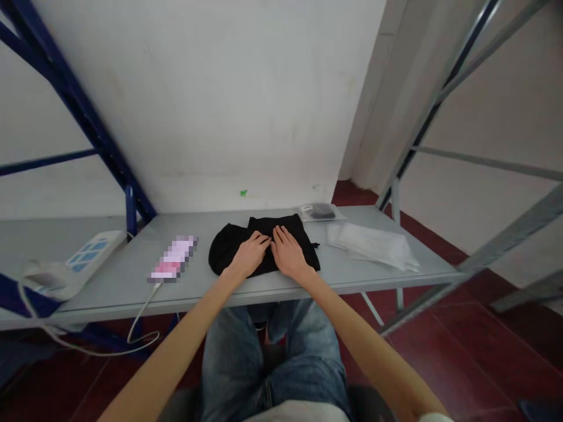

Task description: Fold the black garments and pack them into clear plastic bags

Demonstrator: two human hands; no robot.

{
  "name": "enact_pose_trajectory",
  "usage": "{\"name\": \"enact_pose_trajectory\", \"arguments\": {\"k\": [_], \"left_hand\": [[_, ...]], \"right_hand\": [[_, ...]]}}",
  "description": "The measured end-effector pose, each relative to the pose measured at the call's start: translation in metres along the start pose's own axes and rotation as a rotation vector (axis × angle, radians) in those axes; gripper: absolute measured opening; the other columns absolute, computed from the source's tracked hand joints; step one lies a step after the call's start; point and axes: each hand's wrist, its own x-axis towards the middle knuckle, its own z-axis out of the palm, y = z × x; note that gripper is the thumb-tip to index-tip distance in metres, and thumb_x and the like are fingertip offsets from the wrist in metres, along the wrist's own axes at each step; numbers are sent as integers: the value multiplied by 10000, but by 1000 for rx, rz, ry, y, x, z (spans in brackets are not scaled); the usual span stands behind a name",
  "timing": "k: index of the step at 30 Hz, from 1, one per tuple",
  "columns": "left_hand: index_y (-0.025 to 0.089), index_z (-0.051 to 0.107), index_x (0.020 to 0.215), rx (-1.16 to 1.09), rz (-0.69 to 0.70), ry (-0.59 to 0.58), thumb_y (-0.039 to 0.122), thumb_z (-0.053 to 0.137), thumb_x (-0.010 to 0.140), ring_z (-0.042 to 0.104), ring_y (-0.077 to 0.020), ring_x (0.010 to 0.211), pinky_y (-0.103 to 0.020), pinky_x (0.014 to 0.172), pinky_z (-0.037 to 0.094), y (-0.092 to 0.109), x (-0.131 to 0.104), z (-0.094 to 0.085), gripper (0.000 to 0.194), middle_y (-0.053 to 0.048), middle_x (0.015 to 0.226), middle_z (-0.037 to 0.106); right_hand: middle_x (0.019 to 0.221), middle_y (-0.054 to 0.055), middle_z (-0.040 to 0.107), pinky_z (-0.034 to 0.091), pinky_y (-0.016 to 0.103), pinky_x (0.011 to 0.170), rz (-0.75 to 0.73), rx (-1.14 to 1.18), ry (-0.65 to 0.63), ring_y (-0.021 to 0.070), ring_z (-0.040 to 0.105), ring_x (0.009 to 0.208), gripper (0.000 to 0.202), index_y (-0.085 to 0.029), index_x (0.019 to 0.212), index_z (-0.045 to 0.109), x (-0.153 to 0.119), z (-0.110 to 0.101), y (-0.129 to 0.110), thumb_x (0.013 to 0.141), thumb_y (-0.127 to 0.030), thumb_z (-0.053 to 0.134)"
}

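A black cloth item (229,243) lies on the grey shelf top (202,290), its left end rounded and its right part wider, with a small dark tie sticking out at the right edge. My left hand (251,253) rests on the middle of the cloth, fingers bent and drawn together; whether they pinch any fabric is too small to tell. Right beside it, my right hand (288,252) lies flat on the cloth with its fingers stretched forward. The fingertips of both hands are close to each other.
Clear plastic bags (373,245) lie to the right, and a packet with something dark inside (322,212) lies behind. On the left are a phone (173,258) with a white cable and a power strip (92,255). Metal frame posts stand at both sides.
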Motion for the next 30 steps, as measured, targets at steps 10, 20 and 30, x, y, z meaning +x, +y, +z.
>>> {"name": "enact_pose_trajectory", "arguments": {"k": [10, 20, 30], "left_hand": [[134, 638, 1384, 131, 120, -11, 77, 529, 948, 579, -276, 1301, -389, 1028, 550, -8, -12, 3, 453, -122, 1423, 670], [218, 372, 1606, -86, 97, 155, 293, 373, 1091, 499, -268, 1432, -471, 1142, 478, -4, -38, -6, 520, -119, 1542, 560], [239, 489, 1499, -270, -57, 340, 195, 386, 1054, 603, -260, 1273, -476, 1093, 520, 9, -75, -22, 458, -110, 1334, 662]], "right_hand": [[1651, 172, 412, 325, 507, 1251, -85, -42, -42, 304, 322, 1566, 564, -85, 1577, 452, -2, 10, 10, 1091, -345, 332], [1373, 209, 675, 431, 500, 1140, 312, -284, 71, 332, 623, 1284, 434, -104, 1382, 648, -61, -86, 136, 980, -180, 505], [1061, 183, 792, 538, 396, 828, 642, -242, 68, 317, 747, 950, 378, -167, 1179, 797, -91, -93, 161, 1040, -330, 485]]}}
